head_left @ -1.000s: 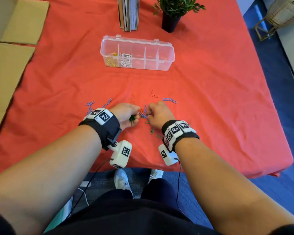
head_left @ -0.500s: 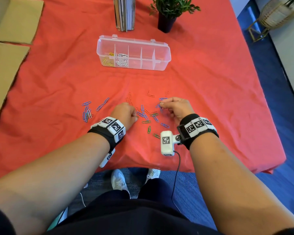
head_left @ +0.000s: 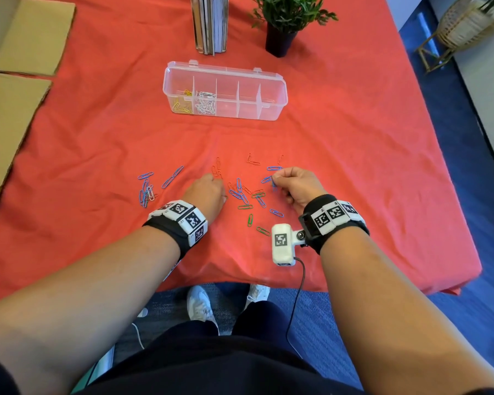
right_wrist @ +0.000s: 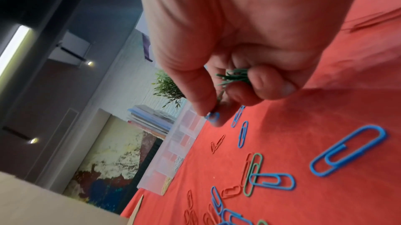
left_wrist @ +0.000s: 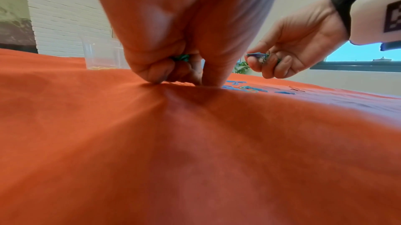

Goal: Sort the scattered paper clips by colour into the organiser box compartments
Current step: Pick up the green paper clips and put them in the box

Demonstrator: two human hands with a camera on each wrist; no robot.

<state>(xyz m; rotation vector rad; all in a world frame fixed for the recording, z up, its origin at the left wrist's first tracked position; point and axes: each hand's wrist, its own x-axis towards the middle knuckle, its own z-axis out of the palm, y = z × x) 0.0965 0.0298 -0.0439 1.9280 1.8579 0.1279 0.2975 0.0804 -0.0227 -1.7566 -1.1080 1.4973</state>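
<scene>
The clear organiser box [head_left: 280, 94] stands mid-table with yellow clips [head_left: 182, 105] in its leftmost compartment and white clips [head_left: 206, 102] in the one beside it. Blue, green and red clips [head_left: 246, 195] lie scattered between my hands, and a blue cluster [head_left: 146, 189] lies further left. My left hand [head_left: 220, 182] is curled around green clips [left_wrist: 181, 57], its fingertips [left_wrist: 211, 81] pressing the cloth. My right hand [head_left: 275, 181] keeps a bunch of green clips [right_wrist: 235, 75] in its curled fingers. Its thumb and forefinger pinch a blue clip [right_wrist: 213, 117].
A red cloth [head_left: 354, 138] covers the table. Upright books [head_left: 210, 22] and a potted plant [head_left: 283, 21] stand behind the box. Cardboard flaps [head_left: 9, 109] lie along the left side. The table's front edge is just under my wrists.
A second ago my hands were together over the pile. They have drawn apart, and the right hand has gone right and taken up a blue clip. Little has changed in the last half second.
</scene>
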